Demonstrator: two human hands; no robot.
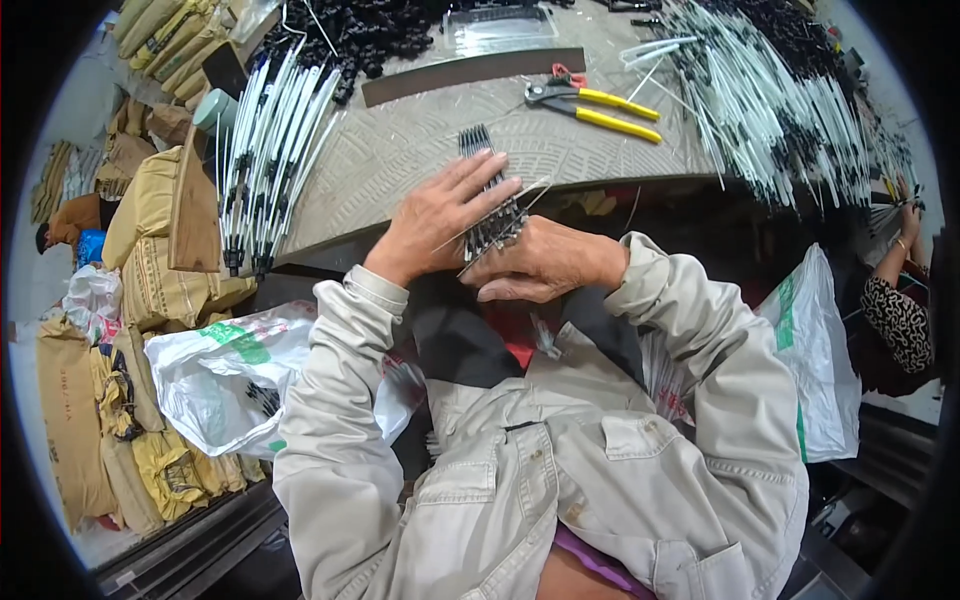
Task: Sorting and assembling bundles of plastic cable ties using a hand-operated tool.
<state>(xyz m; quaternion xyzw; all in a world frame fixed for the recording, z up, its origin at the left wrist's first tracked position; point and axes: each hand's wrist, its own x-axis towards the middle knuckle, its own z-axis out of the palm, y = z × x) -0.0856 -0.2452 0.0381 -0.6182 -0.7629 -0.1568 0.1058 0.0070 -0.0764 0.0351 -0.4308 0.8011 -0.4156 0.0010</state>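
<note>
At the near edge of the table I hold a bundle of thin dark rods (492, 232), tilted, between my two hands. My left hand (437, 215) lies across it with the fingers stretched over the rods, its thumb hidden. Dark rod tips stick out beyond those fingers. Around the lower end curls my right hand (550, 258), its fingers partly hidden behind the rods. A few thin strands poke out sideways from the bundle. Beyond my hands, pliers (597, 108) with yellow handles lie on the table, beside a flat dark strip (470, 76).
White rods with black ends are heaped at the left (285, 150) and right (775, 110) of the table (400, 150). Black small parts (370, 35) lie at the back. White plastic bags (235, 375) hang beside my legs. Brown sacks (165, 280) stand left; another person's arm (893, 250) shows at right.
</note>
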